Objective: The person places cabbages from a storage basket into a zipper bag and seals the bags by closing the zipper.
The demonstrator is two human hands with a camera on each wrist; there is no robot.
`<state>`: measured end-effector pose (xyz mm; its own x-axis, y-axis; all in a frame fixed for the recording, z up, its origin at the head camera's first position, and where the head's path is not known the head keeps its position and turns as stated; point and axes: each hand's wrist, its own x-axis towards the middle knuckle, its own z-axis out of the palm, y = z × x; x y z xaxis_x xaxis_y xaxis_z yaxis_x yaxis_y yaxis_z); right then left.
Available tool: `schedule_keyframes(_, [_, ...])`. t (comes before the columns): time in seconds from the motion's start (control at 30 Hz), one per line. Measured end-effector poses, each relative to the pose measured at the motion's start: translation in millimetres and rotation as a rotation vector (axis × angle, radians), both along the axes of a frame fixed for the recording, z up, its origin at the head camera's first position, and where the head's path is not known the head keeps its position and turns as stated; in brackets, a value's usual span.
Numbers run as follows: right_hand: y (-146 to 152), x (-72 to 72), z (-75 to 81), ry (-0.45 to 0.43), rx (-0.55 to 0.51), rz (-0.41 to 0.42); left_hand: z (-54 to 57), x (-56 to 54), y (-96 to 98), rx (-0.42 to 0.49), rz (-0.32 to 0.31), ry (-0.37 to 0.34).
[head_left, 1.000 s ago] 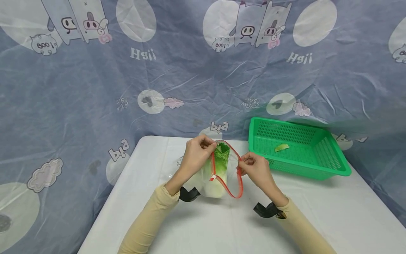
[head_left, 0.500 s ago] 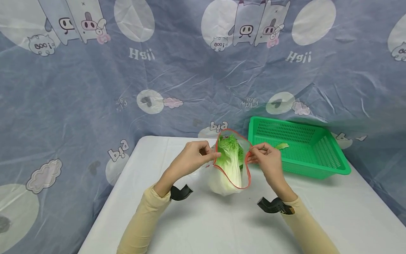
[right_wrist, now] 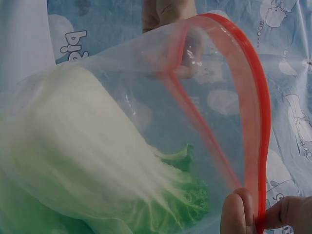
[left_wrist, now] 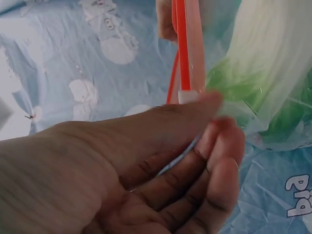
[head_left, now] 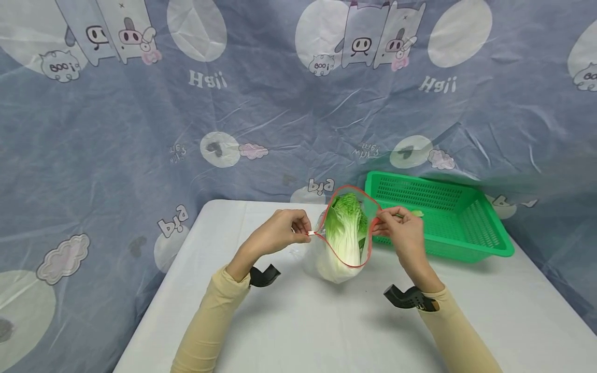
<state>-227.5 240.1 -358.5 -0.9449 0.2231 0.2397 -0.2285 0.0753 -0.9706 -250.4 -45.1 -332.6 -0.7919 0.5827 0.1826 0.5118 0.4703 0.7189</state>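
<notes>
A head of napa cabbage (head_left: 346, 233) sits inside a clear zip bag (right_wrist: 131, 102) whose mouth gapes, edged with a red zip strip. Leafy green tips point up toward the opening; the white base is at the bottom. At the left corner of the mouth, by the white slider (left_wrist: 187, 96), my left hand (head_left: 282, 231) pinches the bag between thumb and fingers. My right hand (head_left: 402, 233) pinches the red edge at the opposite corner, thumb on one side and fingers on the other, as the right wrist view shows.
Behind my right hand, a green perforated basket (head_left: 501, 243) stands at the back right of the white table (head_left: 308, 331). It holds a small piece of cabbage leaf (head_left: 417, 213). A blue-grey printed cloth (head_left: 280, 103) hangs along the table's back edge.
Both hands have spread the bag's mouth wider, and the cabbage shows more fully. The bag and right hand have shifted right and up. My left hand has moved down to the slider corner.
</notes>
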Motion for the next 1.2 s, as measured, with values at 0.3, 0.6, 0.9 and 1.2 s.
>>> schedule_keyframes(0.3, [6, 0.1, 2.6, -0.008, -0.012, 0.012, 1.8, -4.5, 0.2, 0.121, 0.031, -0.064])
schedule_keyframes(0.6, [13, 5.1, 10.0, -0.025, -0.045, 0.048, 8.3, -11.8, -17.4, 0.302, 0.223, 0.051])
schedule_keyframes(0.9, [9, -1.8, 3.9, -0.170, 0.126, 0.149, 17.0, -7.9, -31.7, 0.448, 0.308, 0.153])
schedule_keyframes(1.2, [-1, -12.8, -9.6, -0.171, 0.487, 0.168, 16.8, -2.1, -23.3, 0.491, 0.235, 0.303])
